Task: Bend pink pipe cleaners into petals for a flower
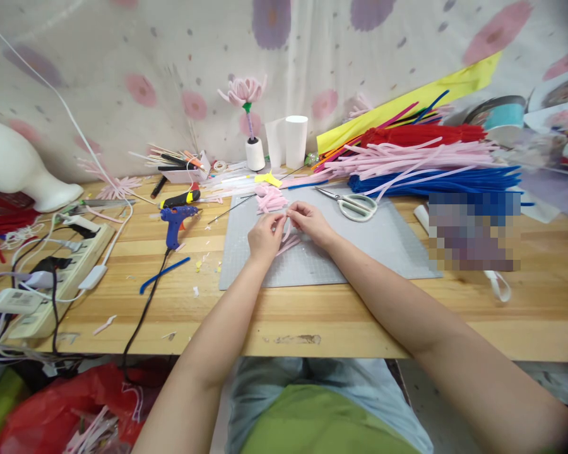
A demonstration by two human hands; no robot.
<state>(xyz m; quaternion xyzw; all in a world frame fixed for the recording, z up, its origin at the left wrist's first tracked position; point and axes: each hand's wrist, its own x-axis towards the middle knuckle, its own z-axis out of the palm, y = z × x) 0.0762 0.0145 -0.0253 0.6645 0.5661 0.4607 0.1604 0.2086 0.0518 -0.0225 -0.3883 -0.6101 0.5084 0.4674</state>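
My left hand (266,236) and my right hand (311,223) meet fingertip to fingertip above the grey cutting mat (360,261). Both are pinched on a short pink pipe cleaner (286,234), mostly covered by the fingers. Below them a few cut pink pipe cleaner pieces (289,244) lie on the mat. A small heap of pink pieces (271,199) sits just beyond my left hand. Scissors (357,206) with pale handles rest on the mat to the right of my right hand.
Left of the mat lie a blue glue gun (174,226), its black cord and a blue pipe cleaner (165,275). A power strip (71,277) with cables stands far left. Pink pipe cleaner bundles (407,159) lie back right. A pink flower (244,92) stands in a white holder (254,154).
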